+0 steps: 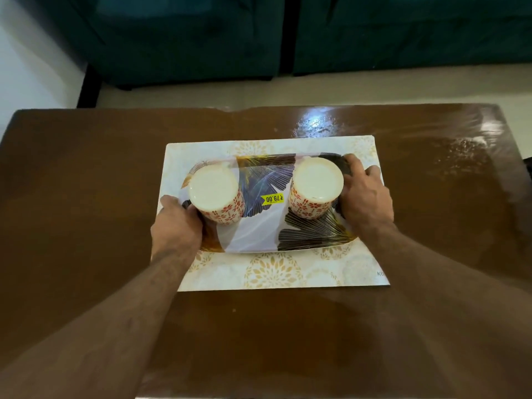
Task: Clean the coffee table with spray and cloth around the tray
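The fingers of the left hand (177, 223) were curled over the near-left edge of the rectangular tray printed with dark and gold leaf shapes (259, 228), thumb on top by the rim and the rest apparently tucked beneath, where they could not be seen. The right hand (364, 197) did the same at the opposite short end, fingers spread along the dark rim and closed on it. A grip at both ends suited a load that could tip: two cream cups with red floral patterning stood on the tray, the left cup (216, 194) just beside the left thumb, the right cup (315, 188) touching or nearly touching the right hand. Both seemed to stand mouth-down, which would keep them steady and dust-free, though I could not be certain. A yellow price sticker (272, 199) lay between them.

The tray sat on a pale rectangular placemat with gold flower medallions (273, 272), whether resting or just lifted I could not tell. The mat lay mid-way across the glossy brown wooden coffee table (86, 182), so tray and mat covered the centre of the surface to be wiped. The far right of the table looked wet or streaked under the glare. No spray bottle or cloth was in view. Beyond the table stood a dark teal sofa (187, 38).
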